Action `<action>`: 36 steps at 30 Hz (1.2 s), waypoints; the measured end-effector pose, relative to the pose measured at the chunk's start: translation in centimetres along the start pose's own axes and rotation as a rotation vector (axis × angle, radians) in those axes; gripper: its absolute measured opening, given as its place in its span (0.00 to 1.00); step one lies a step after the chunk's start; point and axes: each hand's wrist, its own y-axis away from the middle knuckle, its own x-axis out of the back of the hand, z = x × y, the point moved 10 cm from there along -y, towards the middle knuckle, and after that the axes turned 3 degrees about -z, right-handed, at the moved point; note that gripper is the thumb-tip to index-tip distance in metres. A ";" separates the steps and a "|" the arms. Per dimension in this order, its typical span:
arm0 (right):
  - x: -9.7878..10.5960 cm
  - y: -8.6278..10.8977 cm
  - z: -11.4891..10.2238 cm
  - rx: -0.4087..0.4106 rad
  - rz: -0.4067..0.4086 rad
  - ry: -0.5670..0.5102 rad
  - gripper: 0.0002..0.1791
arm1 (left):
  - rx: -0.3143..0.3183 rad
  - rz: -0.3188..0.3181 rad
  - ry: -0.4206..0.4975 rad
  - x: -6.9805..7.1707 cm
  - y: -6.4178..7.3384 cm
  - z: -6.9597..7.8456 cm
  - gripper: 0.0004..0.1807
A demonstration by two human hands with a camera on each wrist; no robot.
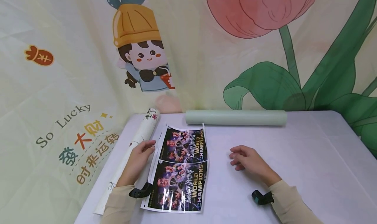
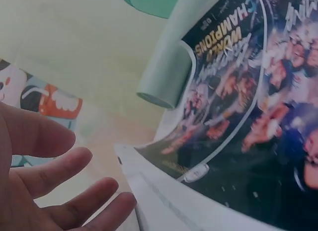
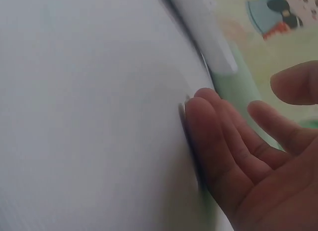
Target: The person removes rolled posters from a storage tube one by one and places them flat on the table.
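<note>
A glossy poster sheet (image 1: 181, 171), printed with two dark "World Champions" pictures, lies on the table with its edges curling up. My left hand (image 1: 139, 160) hovers beside the sheet's left edge, over a white roll with a floral print (image 1: 131, 145). In the left wrist view, the fingers of that hand (image 2: 74, 191) are spread and hold nothing, close to the poster's white border (image 2: 149, 176). To the right of the poster, my right hand (image 1: 250, 162) is held with loosely bent fingers and nothing in them. The right wrist view shows that hand (image 3: 253, 166) near the white tabletop.
A pale green roll (image 1: 235, 118) lies across the back of the white table (image 1: 309, 158). Behind it hangs a printed curtain (image 1: 194, 54) with a cartoon figure and a tulip. Each wrist wears a black device (image 1: 262, 197).
</note>
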 end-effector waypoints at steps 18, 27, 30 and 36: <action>16.7 0.5 3.1 -0.054 0.384 0.033 0.28 | -0.173 -0.069 -0.021 -1.4 -1.1 7.0 0.18; 20.3 0.7 2.9 -0.082 0.495 0.026 0.30 | -0.175 -0.142 0.015 -3.8 -3.3 9.4 0.17; 21.3 0.9 3.5 -0.143 0.553 0.002 0.32 | -0.158 -0.150 -0.003 -5.0 -4.5 9.7 0.17; 22.6 0.8 4.2 -0.203 0.624 -0.045 0.34 | -0.108 -0.133 0.000 -7.1 -7.1 9.2 0.20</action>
